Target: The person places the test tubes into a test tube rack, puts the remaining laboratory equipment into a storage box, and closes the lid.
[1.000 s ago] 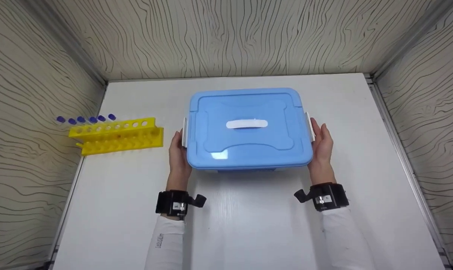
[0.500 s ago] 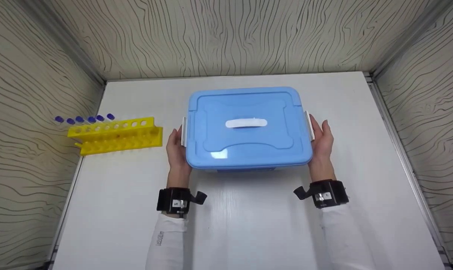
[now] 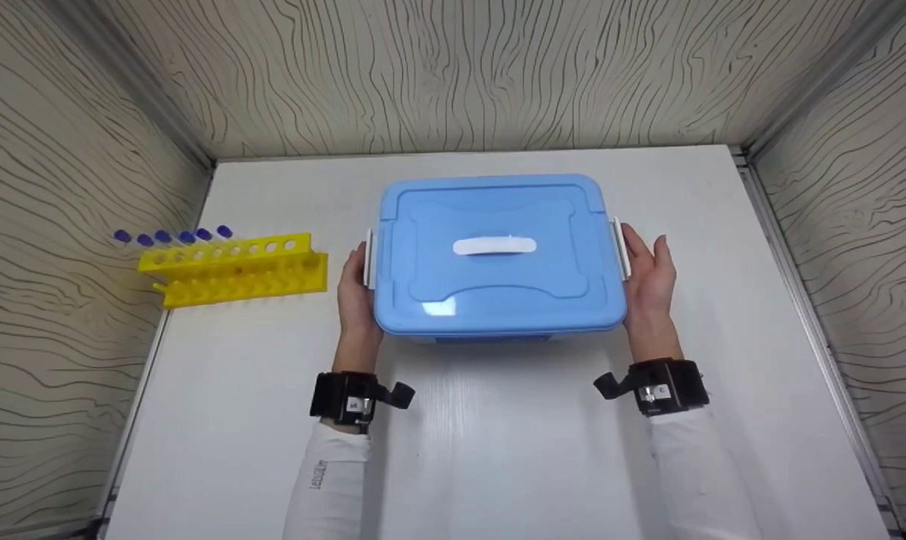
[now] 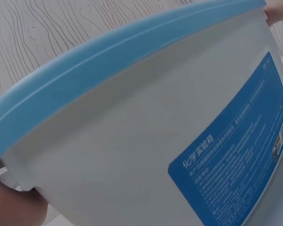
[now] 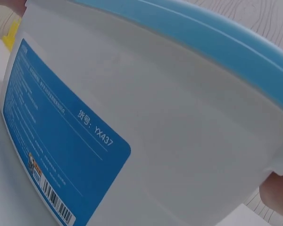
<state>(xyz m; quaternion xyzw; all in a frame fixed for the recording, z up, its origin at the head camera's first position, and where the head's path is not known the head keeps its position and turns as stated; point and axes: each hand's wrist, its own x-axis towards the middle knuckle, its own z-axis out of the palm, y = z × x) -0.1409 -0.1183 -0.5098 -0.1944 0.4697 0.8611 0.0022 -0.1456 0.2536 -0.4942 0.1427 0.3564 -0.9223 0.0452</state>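
Note:
A storage box with a light blue lid [image 3: 490,315] stands on the white table, its whitish body [image 4: 113,136] bearing a blue label [image 4: 236,150] on the front. A white handle [image 3: 494,246] lies across the lid, and white latches sit at both ends. My left hand [image 3: 355,296] is against the left end, fingertips at the left latch [image 3: 370,259]; its other fingers are hidden by the box. My right hand [image 3: 652,285] touches the right end beside the right latch [image 3: 620,249], its fingers extended and one digit standing apart. Both wrist views show skin just below the rim.
A yellow test tube rack [image 3: 243,279] stands left of the box. Several tubes with purple caps [image 3: 187,238] lean out at its back left. Wood-patterned walls [image 3: 453,75] enclose the table at the back and sides.
My right hand has shifted slightly outward and away from me, with its digits spread wider. My left hand has slid slightly forward along the box's end. Lid and rack stay in place.

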